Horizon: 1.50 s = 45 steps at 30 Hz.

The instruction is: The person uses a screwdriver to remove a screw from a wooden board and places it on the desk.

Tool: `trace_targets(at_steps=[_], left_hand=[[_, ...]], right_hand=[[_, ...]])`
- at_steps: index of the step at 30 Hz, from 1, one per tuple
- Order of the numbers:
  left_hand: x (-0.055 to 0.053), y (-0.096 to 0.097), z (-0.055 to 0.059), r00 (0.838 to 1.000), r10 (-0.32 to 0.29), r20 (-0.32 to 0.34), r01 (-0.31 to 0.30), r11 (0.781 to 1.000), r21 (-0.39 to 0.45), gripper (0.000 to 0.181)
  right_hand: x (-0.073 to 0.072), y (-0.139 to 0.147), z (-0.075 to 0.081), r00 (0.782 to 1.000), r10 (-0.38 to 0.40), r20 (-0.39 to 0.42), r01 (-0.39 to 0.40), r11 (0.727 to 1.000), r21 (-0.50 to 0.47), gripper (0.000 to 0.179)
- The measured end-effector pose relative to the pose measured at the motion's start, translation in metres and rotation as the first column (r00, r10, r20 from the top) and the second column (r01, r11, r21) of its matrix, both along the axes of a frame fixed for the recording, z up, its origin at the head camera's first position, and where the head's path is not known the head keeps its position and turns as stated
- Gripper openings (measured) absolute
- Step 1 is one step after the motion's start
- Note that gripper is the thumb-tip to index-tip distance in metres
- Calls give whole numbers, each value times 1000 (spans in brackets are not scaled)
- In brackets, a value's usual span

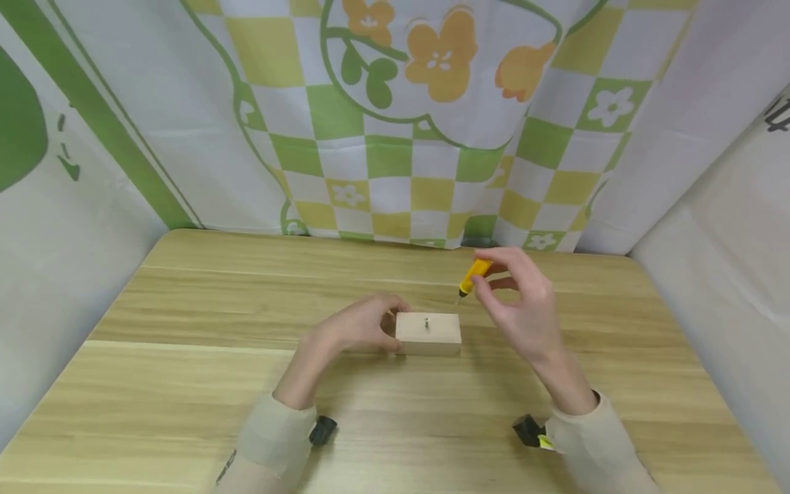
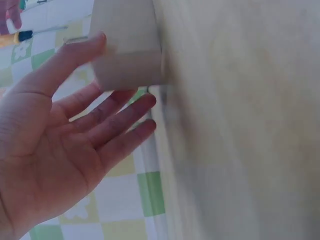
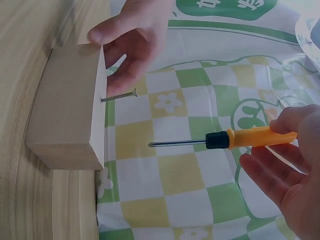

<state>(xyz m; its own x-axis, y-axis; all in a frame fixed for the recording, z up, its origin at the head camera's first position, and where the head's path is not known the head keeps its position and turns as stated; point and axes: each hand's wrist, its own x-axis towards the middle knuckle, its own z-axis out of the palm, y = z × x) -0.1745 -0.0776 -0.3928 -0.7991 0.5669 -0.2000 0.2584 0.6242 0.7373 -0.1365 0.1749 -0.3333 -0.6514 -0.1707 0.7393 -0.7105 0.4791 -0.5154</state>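
A pale wooden block [image 1: 443, 333] lies on the table with a screw [image 3: 120, 96] standing partway out of its top face. My left hand [image 1: 369, 324] holds the block's left end, thumb on the near side and fingers toward the far side. In my right hand [image 1: 523, 305] is a screwdriver [image 3: 260, 136] with a yellow handle and black collar, pinched by the handle between thumb and fingers. Its shaft slants down toward the block, and the right wrist view shows the tip apart from the screw head.
The wood-grain table [image 1: 204, 405] spreads out around both hands. Behind its back edge hangs a green, yellow and white checked curtain [image 1: 389, 158] with flowers. White cloth walls [image 1: 728, 226] close off the sides.
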Motion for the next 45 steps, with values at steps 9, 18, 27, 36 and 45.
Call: trace_targets(at_steps=[9,18,27,36,45], left_hand=[[-5,4,11,974,-82,-212,95,994,53,42],[-4,23,3,945,-148,-292,180,980,84,19],[-2,28,-1,944,-75,-322,93,995,41,14],[-2,34,-2,949,-27,-313,46,998,52,9],[-1,40,-3,953,-4,-302,17,999,41,5]], right_hand=[[1,9,-2,1000,0,5,1,1000,-3,39],[2,18,-5,999,-4,-42,3,1000,-19,42],[2,30,-8,999,-38,-33,37,999,-21,44],[3,38,-8,997,-76,6,76,997,11,42],[3,46,-14,995,-94,-16,95,995,39,38]])
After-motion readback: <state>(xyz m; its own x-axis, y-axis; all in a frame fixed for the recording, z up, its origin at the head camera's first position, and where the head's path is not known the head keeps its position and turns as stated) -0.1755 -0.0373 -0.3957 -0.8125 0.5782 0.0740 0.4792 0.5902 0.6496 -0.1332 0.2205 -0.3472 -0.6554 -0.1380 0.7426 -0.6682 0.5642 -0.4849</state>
